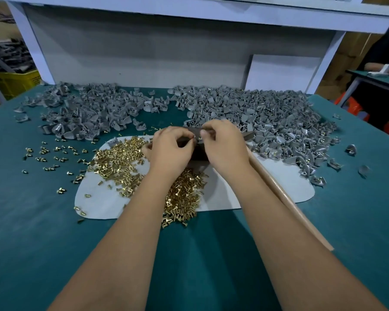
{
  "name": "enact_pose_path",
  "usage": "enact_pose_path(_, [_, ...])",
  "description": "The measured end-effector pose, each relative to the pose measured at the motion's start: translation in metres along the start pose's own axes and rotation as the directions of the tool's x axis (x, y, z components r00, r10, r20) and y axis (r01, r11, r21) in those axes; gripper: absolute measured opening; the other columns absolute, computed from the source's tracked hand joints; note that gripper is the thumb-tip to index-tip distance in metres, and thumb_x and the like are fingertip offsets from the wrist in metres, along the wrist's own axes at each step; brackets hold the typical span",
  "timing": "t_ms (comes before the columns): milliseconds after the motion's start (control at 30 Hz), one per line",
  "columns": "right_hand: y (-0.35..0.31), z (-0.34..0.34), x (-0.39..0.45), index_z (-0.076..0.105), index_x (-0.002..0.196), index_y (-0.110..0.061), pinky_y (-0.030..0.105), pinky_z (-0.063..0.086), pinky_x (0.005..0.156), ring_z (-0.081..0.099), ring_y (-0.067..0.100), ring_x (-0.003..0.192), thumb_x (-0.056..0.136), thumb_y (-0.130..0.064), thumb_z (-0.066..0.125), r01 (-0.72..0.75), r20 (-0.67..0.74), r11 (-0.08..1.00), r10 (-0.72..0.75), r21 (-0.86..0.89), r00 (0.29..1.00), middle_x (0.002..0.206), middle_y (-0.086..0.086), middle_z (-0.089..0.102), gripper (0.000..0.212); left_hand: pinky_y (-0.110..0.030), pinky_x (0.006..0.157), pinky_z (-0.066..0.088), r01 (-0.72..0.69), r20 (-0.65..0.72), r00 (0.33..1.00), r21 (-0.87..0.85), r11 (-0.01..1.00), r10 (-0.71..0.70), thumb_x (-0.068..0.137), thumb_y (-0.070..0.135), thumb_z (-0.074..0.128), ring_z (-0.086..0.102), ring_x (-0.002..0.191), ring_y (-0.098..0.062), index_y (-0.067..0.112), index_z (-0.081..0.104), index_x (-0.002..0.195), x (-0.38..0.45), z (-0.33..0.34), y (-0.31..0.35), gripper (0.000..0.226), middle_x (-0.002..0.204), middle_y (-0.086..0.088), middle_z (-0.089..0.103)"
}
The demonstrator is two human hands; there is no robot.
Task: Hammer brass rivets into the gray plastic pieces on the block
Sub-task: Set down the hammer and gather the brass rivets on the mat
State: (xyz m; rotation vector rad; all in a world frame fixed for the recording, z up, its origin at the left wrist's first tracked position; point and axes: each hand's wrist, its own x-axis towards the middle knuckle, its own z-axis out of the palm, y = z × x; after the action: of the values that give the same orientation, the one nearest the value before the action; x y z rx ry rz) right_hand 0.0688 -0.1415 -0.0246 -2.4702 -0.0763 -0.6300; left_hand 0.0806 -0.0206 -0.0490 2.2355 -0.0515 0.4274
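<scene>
My two hands meet over a dark block (199, 153) on a white mat (279, 180). My left hand (171, 149) pinches a small brass rivet (199, 138) with curled fingers. My right hand (225, 144) pinches a gray plastic piece (194, 132) above the block, right against the rivet. A hammer with a long wooden handle (290, 198) lies beneath my right wrist, its head hidden by the hand. Loose brass rivets (119, 160) are heaped on the mat by my left arm.
Two big heaps of gray plastic pieces lie on the green table (32, 232), one at the back left (92, 108) and one at the back right (267, 115). Stray rivets (45, 153) dot the table on the left. A white shelf frame (144, 52) closes off the back.
</scene>
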Motion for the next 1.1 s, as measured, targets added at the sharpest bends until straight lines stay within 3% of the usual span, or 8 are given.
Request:
enact_pose_path(67, [0.0, 0.004, 0.009, 0.069, 0.095, -0.019, 0.035, 0.046, 0.082, 0.055, 0.021, 0.097, 0.094, -0.025, 0.055, -0.02, 0.063, 0.999, 0.023, -0.045, 0.998, 0.101, 0.002, 0.062, 0.015, -0.038, 0.09, 0.018, -0.005, -0.009, 1.0, 0.003, 1.0, 0.005, 0.089, 0.039, 0.064, 0.042, 0.124, -0.014, 0.043, 0.062, 0.085, 0.0, 0.0, -0.001, 0.006, 0.117, 0.02, 0.063])
enact_pose_path(200, [0.0, 0.011, 0.01, 0.066, 0.09, -0.018, 0.029, 0.039, 0.072, 0.054, 0.022, 0.098, 0.093, -0.026, 0.056, -0.012, 0.045, 0.992, 0.017, -0.124, 0.999, 0.099, 0.003, 0.061, 0.013, -0.041, 0.098, 0.023, -0.037, -0.039, 0.999, -0.006, 0.999, 0.036, 0.089, 0.038, 0.063, 0.044, 0.121, -0.014, 0.045, 0.058, 0.08, 0.001, 0.001, -0.002, 0.012, 0.111, 0.02, 0.063])
enact_pose_path(400, [-0.004, 0.019, 0.003, 0.065, 0.09, -0.011, 0.032, 0.04, 0.079, 0.05, 0.024, 0.103, 0.093, -0.019, 0.055, -0.014, -0.073, 0.993, 0.005, -0.114, 0.997, 0.1, 0.005, 0.059, 0.014, -0.039, 0.096, 0.021, -0.027, -0.054, 0.998, 0.005, 1.0, 0.027, 0.089, 0.039, 0.063, 0.044, 0.119, -0.011, 0.045, 0.061, 0.08, 0.002, 0.002, -0.002, 0.011, 0.106, 0.022, 0.061])
enact_pose_path(533, [-0.008, 0.029, 0.002, 0.065, 0.089, -0.007, 0.028, 0.032, 0.074, 0.048, 0.025, 0.101, 0.089, -0.013, 0.055, -0.055, -0.144, 0.99, 0.037, -0.126, 0.989, 0.1, 0.007, 0.058, 0.011, -0.042, 0.1, 0.023, -0.037, -0.045, 0.998, -0.005, 0.999, 0.037, 0.089, 0.036, 0.064, 0.047, 0.118, -0.011, 0.042, 0.068, 0.087, 0.002, 0.003, -0.004, 0.007, 0.108, 0.019, 0.064])
enact_pose_path(667, [-0.01, 0.032, 0.006, 0.064, 0.086, -0.008, 0.028, 0.031, 0.072, 0.048, 0.024, 0.1, 0.086, -0.011, 0.056, -0.086, -0.163, 0.987, 0.063, -0.134, 0.985, 0.098, 0.006, 0.059, 0.009, -0.04, 0.096, 0.02, -0.024, -0.037, 0.999, -0.004, 1.0, 0.024, 0.091, 0.035, 0.063, 0.045, 0.12, -0.009, 0.042, 0.066, 0.087, 0.003, 0.003, -0.004, 0.009, 0.107, 0.022, 0.061])
enact_pose_path(833, [-0.009, 0.03, 0.004, 0.065, 0.087, -0.007, 0.027, 0.031, 0.073, 0.048, 0.024, 0.1, 0.09, -0.012, 0.055, -0.079, -0.152, 0.991, 0.062, -0.108, 0.986, 0.097, 0.006, 0.059, 0.011, -0.047, 0.104, 0.023, -0.029, -0.03, 0.999, -0.02, 0.999, 0.028, 0.09, 0.035, 0.063, 0.046, 0.124, -0.011, 0.044, 0.063, 0.084, 0.004, 0.003, -0.006, 0.011, 0.112, 0.02, 0.064])
enact_pose_path(1000, [-0.007, 0.006, 0.003, 0.065, 0.087, -0.014, 0.026, 0.033, 0.073, 0.052, 0.019, 0.094, 0.094, -0.015, 0.052, -0.082, 0.021, 0.997, 0.082, 0.012, 0.996, 0.097, 0.0, 0.058, 0.016, -0.036, 0.09, 0.016, -0.006, -0.041, 0.999, 0.01, 1.0, 0.006, 0.089, 0.039, 0.063, 0.044, 0.12, -0.009, 0.043, 0.061, 0.082, 0.001, 0.004, -0.004, 0.008, 0.104, 0.024, 0.058])
enact_pose_path(1100, [0.003, -0.025, -0.005, 0.068, 0.103, -0.016, 0.024, 0.033, 0.065, 0.051, 0.018, 0.088, 0.095, -0.015, 0.049, -0.126, -0.115, 0.984, 0.112, -0.125, 0.987, 0.098, 0.001, 0.06, 0.021, -0.036, 0.089, 0.015, 0.01, -0.014, 1.0, -0.015, 1.0, -0.01, 0.09, 0.04, 0.062, 0.043, 0.119, -0.01, 0.044, 0.061, 0.082, 0.001, 0.004, -0.005, 0.009, 0.103, 0.026, 0.055])
